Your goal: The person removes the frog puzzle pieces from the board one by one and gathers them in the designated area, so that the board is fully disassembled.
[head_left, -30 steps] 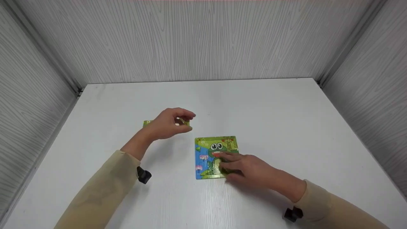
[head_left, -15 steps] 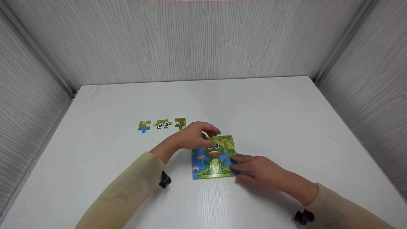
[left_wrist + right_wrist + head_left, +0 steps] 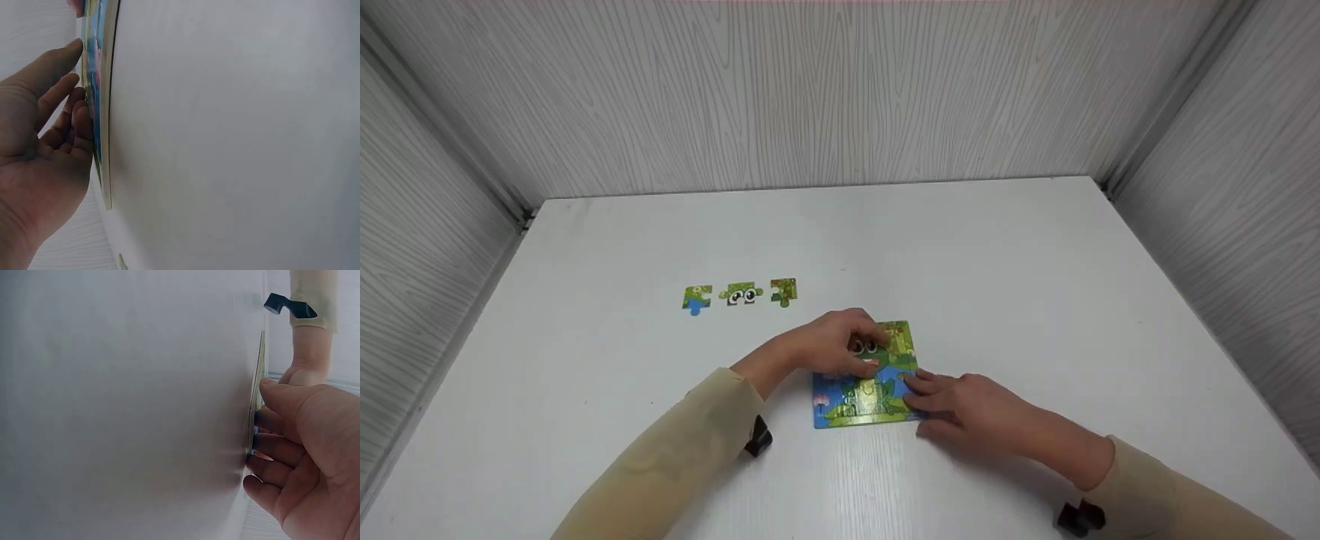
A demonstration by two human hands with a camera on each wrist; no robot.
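Note:
A square frog puzzle board (image 3: pixel 819 409) lies flat on the table, green along the top and blue at the sides. My left hand (image 3: pixel 829 341) reaches over its upper left part, thumb and fingertips at the frog's face. In the left wrist view, the left fingertips (image 3: pixel 83 115) meet the board's surface, with no lifted piece visible. The right hand (image 3: pixel 982 412) rests its fingers on the board's right edge; the right wrist view shows the thumb (image 3: pixel 269 384) and fingertips along that edge. The left hand hides part of the picture.
Three loose puzzle pieces lie in a row behind the left arm: a green and blue one (image 3: pixel 697 297), one with frog eyes (image 3: pixel 742 295), and a green and brown one (image 3: pixel 784 290). The white table (image 3: pixel 1005 277) meets grey wood-grain panels at the back and sides.
My left hand has moved right and nearer, from over the loose pieces to the board, uncovering the row. The right hand has drawn back from the frog's middle to the board's right edge.

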